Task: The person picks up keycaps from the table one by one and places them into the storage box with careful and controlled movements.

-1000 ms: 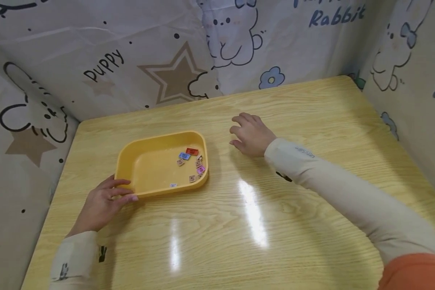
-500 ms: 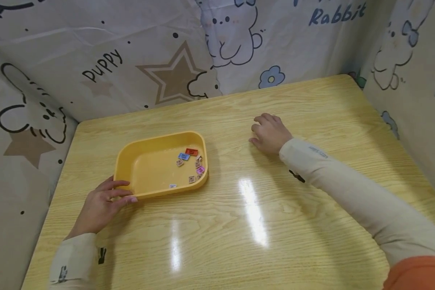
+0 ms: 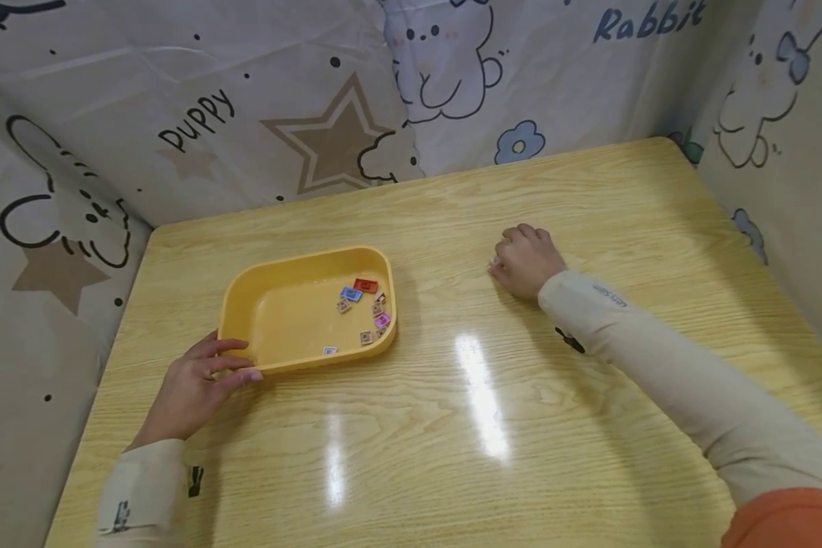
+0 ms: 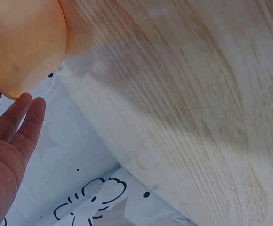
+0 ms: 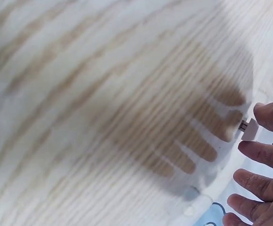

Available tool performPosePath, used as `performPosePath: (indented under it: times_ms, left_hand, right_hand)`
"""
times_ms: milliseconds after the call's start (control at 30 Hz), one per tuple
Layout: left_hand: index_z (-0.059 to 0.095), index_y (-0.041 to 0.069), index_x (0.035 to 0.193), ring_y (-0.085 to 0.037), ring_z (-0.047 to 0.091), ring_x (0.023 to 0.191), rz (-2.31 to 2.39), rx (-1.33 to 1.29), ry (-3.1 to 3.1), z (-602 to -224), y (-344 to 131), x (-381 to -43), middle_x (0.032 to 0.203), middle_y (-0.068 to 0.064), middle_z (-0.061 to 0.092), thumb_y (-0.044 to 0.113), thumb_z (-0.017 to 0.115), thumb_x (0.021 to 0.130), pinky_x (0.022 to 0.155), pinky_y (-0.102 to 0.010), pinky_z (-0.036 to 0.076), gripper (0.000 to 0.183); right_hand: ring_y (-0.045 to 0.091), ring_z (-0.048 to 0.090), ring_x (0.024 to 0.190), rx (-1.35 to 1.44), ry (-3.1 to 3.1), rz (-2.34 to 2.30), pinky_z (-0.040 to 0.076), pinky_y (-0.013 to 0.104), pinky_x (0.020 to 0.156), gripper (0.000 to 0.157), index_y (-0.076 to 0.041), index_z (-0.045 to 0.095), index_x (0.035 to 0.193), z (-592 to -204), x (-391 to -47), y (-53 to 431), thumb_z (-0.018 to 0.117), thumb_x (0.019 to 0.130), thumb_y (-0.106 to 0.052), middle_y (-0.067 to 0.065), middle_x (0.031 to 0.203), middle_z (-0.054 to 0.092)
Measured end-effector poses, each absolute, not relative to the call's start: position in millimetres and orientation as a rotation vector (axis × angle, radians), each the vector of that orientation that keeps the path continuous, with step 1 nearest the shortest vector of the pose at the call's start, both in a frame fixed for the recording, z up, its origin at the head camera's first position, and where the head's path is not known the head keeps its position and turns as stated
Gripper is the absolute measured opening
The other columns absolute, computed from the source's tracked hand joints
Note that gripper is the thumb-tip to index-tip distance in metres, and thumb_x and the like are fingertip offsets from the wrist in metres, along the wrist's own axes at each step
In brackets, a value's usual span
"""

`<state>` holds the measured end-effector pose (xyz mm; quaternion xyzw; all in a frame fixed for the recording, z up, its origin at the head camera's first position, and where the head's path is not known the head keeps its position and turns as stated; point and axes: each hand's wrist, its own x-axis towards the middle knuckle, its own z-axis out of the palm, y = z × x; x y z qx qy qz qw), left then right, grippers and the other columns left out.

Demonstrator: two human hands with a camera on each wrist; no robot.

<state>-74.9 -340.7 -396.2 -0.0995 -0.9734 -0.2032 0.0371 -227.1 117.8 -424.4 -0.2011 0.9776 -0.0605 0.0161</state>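
A shallow yellow tray [image 3: 294,261] stands on the left part of the table. My left hand [image 3: 195,387] holds its near left corner, thumb and fingers at the rim; in the left wrist view the fingertips meet the tray's edge [image 4: 42,52]. Inside lie a red tile [image 3: 366,285], a blue tile [image 3: 351,294], a pink tile [image 3: 382,320], several tan tiles [image 3: 366,338] and a white one [image 3: 329,350]. Right of the tray, my right hand [image 3: 529,261] pinches a small white piece with dark marks [image 5: 249,130] between thumb and index finger, close over the table.
The wood-grain table [image 3: 445,449] meets a printed cloth [image 3: 246,164] along its back and left edges. Another cloth panel [image 3: 788,175] borders the right side. Light glares off the tabletop in front of the right hand.
My right hand has moved right, away from the tray, and its fingers have drawn together; the white piece now shows at its fingertips. The left hand and tray have stayed put.
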Motion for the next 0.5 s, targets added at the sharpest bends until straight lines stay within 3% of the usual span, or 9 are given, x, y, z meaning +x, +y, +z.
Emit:
performPosePath:
  times_ms: [200, 500]
  left_hand:
    - [0.076, 0.004, 0.086, -0.05, 0.048, 0.124, -0.632, -0.294, -2.995, -396.4, -341.0, -75.3, 0.116, -0.018, 0.066, 0.026, 0.078, 0.077, 0.092, -0.065, 0.046, 0.024]
    - [0.076, 0.003, 0.087, -0.05, 0.048, 0.124, -0.617, -0.3, -2.998, -397.4, -341.2, -75.6, 0.116, -0.018, 0.066, 0.026, 0.078, 0.077, 0.092, -0.065, 0.046, 0.026]
  right_hand:
    - [0.039, 0.049, 0.124, -0.653, 3.036, -0.216, 0.042, 0.059, 0.104, 0.024, -0.005, 0.071, 0.098, -429.9, -228.9, 116.1, 0.061, 0.094, -0.027, 0.019, 0.127, 0.059]
    - [0.039, 0.046, 0.129, -0.664, 2.992, -0.227, 0.04, 0.058, 0.107, 0.025, -0.006, 0.07, 0.104, -428.4, -227.0, 113.3, 0.058, 0.096, -0.026, 0.02, 0.134, 0.055]
